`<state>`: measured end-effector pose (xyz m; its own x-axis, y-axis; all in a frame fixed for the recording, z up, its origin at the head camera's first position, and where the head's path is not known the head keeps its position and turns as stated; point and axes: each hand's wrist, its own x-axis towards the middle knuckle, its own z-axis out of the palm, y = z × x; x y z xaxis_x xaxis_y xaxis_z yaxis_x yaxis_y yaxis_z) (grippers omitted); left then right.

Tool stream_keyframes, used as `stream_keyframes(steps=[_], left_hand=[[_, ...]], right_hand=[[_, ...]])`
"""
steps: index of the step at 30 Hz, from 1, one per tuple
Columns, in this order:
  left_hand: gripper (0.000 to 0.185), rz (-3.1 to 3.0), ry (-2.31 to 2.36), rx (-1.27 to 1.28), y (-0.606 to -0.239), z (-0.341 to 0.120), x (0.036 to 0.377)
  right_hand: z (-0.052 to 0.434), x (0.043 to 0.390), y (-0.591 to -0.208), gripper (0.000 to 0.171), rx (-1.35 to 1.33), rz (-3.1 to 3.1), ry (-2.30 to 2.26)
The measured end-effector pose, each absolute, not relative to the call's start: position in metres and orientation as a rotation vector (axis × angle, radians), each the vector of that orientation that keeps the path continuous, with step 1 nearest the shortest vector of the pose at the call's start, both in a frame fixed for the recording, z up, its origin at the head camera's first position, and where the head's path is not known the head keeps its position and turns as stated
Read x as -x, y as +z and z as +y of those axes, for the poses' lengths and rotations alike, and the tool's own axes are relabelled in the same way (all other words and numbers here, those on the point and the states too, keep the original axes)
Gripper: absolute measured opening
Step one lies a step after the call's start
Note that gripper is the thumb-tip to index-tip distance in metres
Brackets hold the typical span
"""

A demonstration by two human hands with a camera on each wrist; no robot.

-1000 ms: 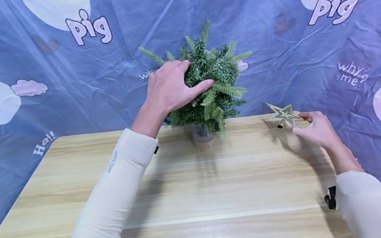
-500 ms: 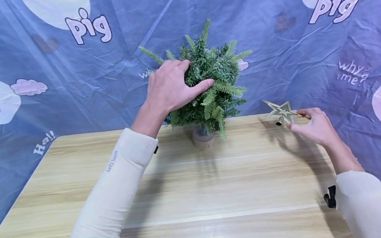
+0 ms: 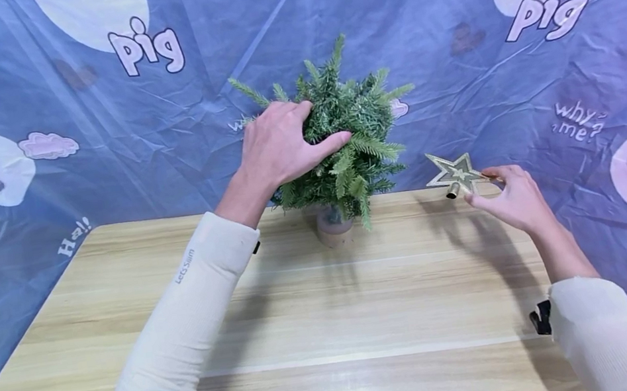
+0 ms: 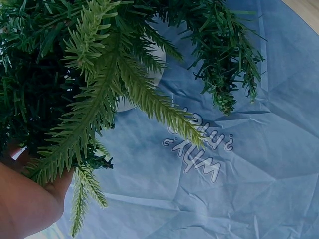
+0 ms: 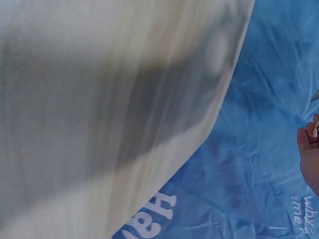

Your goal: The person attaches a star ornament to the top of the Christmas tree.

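Observation:
A small green artificial fir tree (image 3: pixel 349 133) stands in a little pot (image 3: pixel 332 226) at the far edge of the wooden table (image 3: pixel 332 326). My left hand (image 3: pixel 282 146) grips its left side, fingers buried in the branches (image 4: pixel 124 94), thumb across the front. My right hand (image 3: pixel 509 198) pinches a gold star topper (image 3: pixel 455 173) by one point, lifted above the table right of the tree. The star's small tube socket points down and left. In the right wrist view only the fingertips (image 5: pixel 309 149) show at the right edge.
A blue printed cloth (image 3: pixel 452 69) with "pig" lettering and hearts hangs behind and around the table. The table's right edge (image 5: pixel 219 109) runs beside the cloth. Both arms wear cream sleeves.
My right hand has lifted the star up and slightly left, toward the tree. The left hand keeps its hold on the tree.

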<state>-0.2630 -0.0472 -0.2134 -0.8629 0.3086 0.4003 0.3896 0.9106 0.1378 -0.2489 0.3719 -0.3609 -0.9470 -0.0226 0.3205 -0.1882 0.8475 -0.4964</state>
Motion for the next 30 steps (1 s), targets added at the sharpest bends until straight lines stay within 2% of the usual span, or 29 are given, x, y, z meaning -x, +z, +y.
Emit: stream_keyframes(steps=[30], left_hand=[[0.102, -2.674, -0.305, 0.513, -0.218, -0.047, 0.263]], right_hand=[[0.354, 0.249, -0.336, 0.071, -0.189, -2.683, 0.768]])
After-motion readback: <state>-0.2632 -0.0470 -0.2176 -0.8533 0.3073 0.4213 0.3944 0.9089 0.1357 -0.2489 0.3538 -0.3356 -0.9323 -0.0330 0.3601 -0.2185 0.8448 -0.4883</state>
